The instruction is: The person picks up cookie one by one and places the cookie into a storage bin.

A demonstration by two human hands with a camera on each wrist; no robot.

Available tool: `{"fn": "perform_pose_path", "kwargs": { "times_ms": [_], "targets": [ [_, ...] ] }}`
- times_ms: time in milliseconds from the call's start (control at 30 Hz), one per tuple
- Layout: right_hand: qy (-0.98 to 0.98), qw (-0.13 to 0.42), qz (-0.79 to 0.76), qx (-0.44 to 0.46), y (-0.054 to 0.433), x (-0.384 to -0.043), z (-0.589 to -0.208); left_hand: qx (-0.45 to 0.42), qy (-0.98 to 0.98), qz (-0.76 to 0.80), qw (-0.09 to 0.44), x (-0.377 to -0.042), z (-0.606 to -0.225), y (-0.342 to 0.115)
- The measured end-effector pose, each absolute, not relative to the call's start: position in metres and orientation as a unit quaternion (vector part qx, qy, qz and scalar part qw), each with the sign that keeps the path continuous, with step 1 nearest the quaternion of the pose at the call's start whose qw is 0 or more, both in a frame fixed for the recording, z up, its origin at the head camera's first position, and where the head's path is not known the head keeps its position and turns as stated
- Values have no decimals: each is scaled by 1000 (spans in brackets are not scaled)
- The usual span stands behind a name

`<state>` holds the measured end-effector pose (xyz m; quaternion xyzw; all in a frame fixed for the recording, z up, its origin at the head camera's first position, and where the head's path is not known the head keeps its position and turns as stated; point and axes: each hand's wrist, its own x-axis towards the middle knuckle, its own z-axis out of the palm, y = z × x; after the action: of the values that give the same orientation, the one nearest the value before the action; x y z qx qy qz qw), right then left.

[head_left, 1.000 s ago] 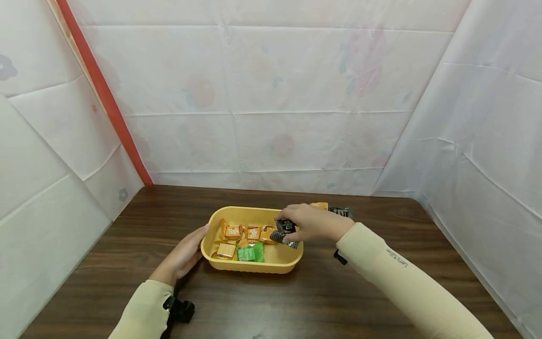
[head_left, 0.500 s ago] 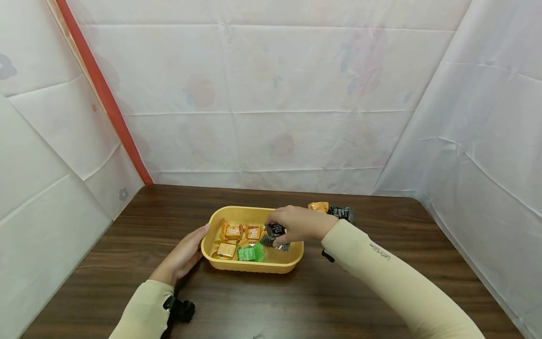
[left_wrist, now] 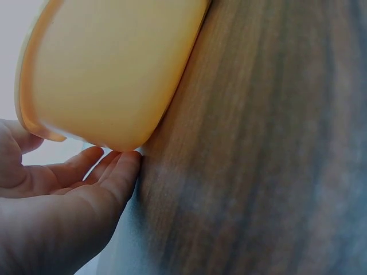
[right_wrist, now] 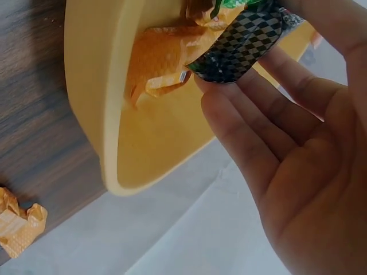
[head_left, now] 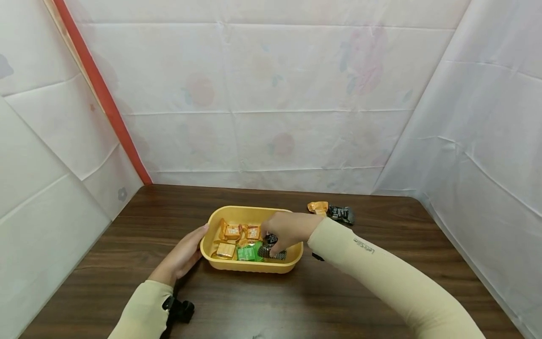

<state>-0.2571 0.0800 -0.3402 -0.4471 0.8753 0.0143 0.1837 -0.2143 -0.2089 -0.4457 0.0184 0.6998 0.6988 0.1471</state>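
A yellow plastic basket (head_left: 251, 267) stands on the table with several small wrapped snacks inside. My left hand (head_left: 182, 256) touches its left end, the fingers fairly straight against the outer wall (left_wrist: 109, 74). Over the right half, my right hand (head_left: 288, 230) reaches inside and pinches a black checkered snack packet (right_wrist: 243, 43). That packet is low in the basket, beside a green packet (head_left: 249, 252). Two orange packets (head_left: 232, 231) lie along the back, and a yellow one (head_left: 226, 250) lies at front left. Another orange packet (right_wrist: 163, 60) is seen close to the black one in the right wrist view.
Behind the basket's right end, an orange packet (head_left: 318, 207) and a black packet (head_left: 341, 214) lie on the dark wooden table (head_left: 237, 306). White patterned sheets (head_left: 271, 103) rise behind the table and at both sides.
My right hand has moved left and down into the basket with the black packet, bringing it beside the green one. My left hand has stayed at the basket's left end.
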Motion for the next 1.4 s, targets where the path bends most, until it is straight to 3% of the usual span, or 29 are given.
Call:
{"fn": "perform_pose_path", "kwargs": {
  "times_ms": [533, 1400],
  "targets": [
    [871, 222, 4, -437, 68, -258, -353, 21, 701, 698, 148, -214, -445, -209],
    [868, 220, 6, -446, 71, -259, -358, 18, 705, 694, 147, -214, -445, -208]
  ]
}}
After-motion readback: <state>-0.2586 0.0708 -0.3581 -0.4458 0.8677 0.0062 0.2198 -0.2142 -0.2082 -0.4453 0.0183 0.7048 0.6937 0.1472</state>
